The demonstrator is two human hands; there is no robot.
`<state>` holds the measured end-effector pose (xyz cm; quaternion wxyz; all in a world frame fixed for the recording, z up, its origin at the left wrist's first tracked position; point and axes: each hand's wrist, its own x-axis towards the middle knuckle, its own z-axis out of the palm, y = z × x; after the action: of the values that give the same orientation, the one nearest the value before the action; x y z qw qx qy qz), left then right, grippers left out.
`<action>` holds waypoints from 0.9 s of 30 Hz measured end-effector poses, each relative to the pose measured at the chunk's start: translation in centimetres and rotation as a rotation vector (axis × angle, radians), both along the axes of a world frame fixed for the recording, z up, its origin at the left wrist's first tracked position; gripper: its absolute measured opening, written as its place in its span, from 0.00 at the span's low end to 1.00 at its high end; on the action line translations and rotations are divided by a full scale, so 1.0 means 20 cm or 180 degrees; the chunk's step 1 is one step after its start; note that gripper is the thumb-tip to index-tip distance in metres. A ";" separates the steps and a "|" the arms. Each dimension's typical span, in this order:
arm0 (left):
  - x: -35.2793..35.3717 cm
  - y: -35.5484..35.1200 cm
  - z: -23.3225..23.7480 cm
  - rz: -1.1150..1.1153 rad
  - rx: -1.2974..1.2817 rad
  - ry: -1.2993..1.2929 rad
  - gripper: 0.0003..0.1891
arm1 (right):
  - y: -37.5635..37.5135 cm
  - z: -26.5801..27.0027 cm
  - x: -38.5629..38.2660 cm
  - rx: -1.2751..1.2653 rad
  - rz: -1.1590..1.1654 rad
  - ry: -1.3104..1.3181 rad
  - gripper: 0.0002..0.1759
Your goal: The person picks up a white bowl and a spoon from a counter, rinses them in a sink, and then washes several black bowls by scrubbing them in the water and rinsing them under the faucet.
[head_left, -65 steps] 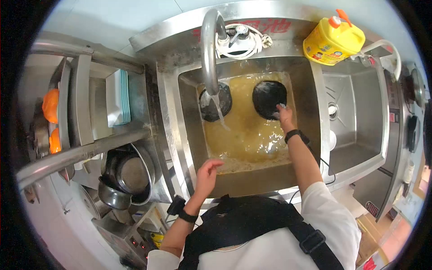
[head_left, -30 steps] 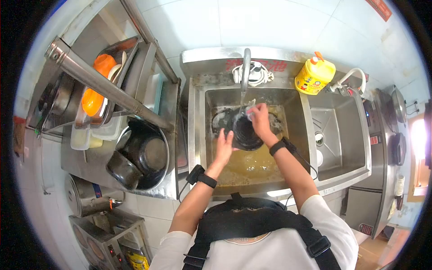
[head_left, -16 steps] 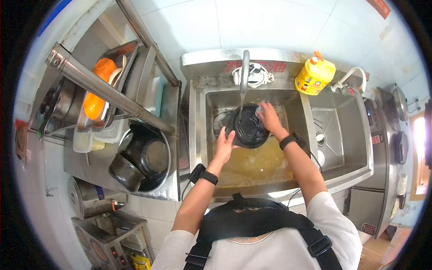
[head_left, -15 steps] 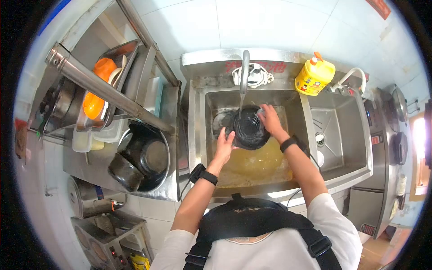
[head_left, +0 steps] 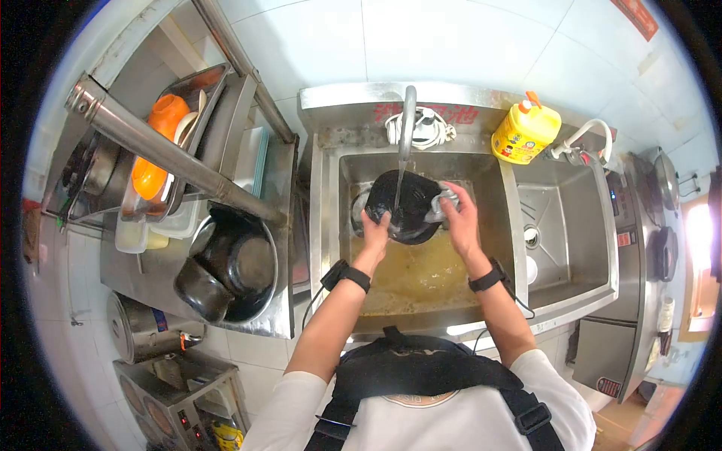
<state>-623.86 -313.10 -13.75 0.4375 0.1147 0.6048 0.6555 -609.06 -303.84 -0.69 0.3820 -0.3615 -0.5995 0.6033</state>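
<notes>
Clamped on the wet black bowl (head_left: 402, 207) below the faucet (head_left: 407, 120), the left grip (head_left: 374, 228) could slip as the right grip (head_left: 460, 222), holding a cloth (head_left: 444, 201), scrubs.

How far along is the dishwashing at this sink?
Possibly done: black bowls stacked in the basin. In hand: the left hand holds a black dish under the tap; the right hand rubs it with a cloth. Left: another dish seems to lie in the sink.

Left hand (head_left: 374, 228) clenched, right hand (head_left: 457, 216) gripping — both arms outstretched.
</notes>
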 end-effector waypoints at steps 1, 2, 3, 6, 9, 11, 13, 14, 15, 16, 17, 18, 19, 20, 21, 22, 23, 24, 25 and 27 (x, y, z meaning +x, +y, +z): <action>0.00 0.02 0.02 0.0075 -0.0362 -0.0085 0.28 | -0.03 0.00 -0.03 0.0285 0.0120 0.0062 0.16; 0.02 0.03 0.05 0.0120 -0.0621 -0.0559 0.26 | -0.05 -0.01 -0.05 0.0015 0.0282 0.0341 0.16; 0.03 0.02 0.03 0.0113 -0.0612 -0.0558 0.26 | -0.07 -0.01 -0.08 -0.0257 0.0443 0.0620 0.16; 0.04 -0.05 -0.09 -0.0909 -0.0683 -0.1712 0.12 | -0.10 0.00 -0.19 0.0043 0.0554 0.0806 0.18; 0.08 -0.09 -0.20 -0.0958 -0.0176 -0.4153 0.07 | -0.07 -0.10 -0.22 0.0481 0.0695 0.0485 0.20; 0.08 -0.10 -0.04 -0.1070 -0.0139 -0.4507 0.08 | -0.01 -0.17 -0.28 0.0817 0.0758 0.0183 0.21; 0.07 -0.10 0.00 -0.0944 -0.0111 -0.4745 0.08 | -0.02 -0.25 -0.27 0.0740 0.0736 0.0013 0.23; 0.06 -0.09 -0.03 -0.1199 0.0204 -0.4952 0.10 | -0.05 -0.30 -0.25 0.0611 0.0599 0.0019 0.24; 0.05 -0.09 -0.10 -0.1173 0.0208 -0.4946 0.10 | -0.09 -0.31 -0.24 0.0484 0.0465 0.0020 0.24; 0.05 -0.10 -0.16 -0.1201 0.0640 -0.4882 0.12 | -0.13 -0.30 -0.24 0.0472 0.0485 0.0020 0.24; 0.07 -0.10 -0.22 -0.1230 0.1060 -0.4807 0.14 | -0.19 -0.30 -0.23 0.0897 0.0513 -0.0348 0.25; 0.11 -0.07 -0.23 -0.1045 0.0726 -0.3673 0.17 | -0.24 -0.27 -0.23 0.1323 0.0529 -0.0717 0.27; 0.13 -0.05 -0.14 -0.1046 0.0720 -0.3677 0.17 | -0.27 -0.24 -0.23 0.1755 0.0538 -0.1088 0.28; 0.14 -0.04 0.03 -0.1002 0.0967 -0.3419 0.18 | -0.27 -0.21 -0.23 0.1889 0.0550 -0.0993 0.31; 0.15 -0.04 0.13 -0.0962 0.1203 -0.3156 0.18 | -0.26 -0.18 -0.25 0.1874 0.0533 -0.0996 0.31; 0.16 -0.06 0.08 -0.0970 0.0242 -0.3055 0.16 | -0.23 -0.14 -0.27 0.2014 0.0510 -0.1010 0.31; 0.14 -0.07 0.00 -0.0981 0.0223 -0.3053 0.16 | -0.20 -0.09 -0.29 0.2159 0.0489 -0.1021 0.31; 0.11 -0.07 -0.15 -0.1256 0.0261 -0.3986 0.15 | -0.15 -0.04 -0.33 0.2347 0.0349 -0.1161 0.30; 0.09 -0.07 -0.05 -0.1524 0.0298 -0.4921 0.13 | -0.11 0.01 -0.37 0.2358 0.0290 -0.1466 0.26; 0.11 -0.04 0.05 -0.0817 -0.0610 -0.4736 0.11 | 0.03 -0.05 -0.42 0.1765 0.0464 -0.1347 0.23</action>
<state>-621.57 -313.92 -12.81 0.8108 -0.3264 0.1865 0.4486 -617.45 -303.32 -1.70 0.2890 -0.3173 -0.8305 0.3550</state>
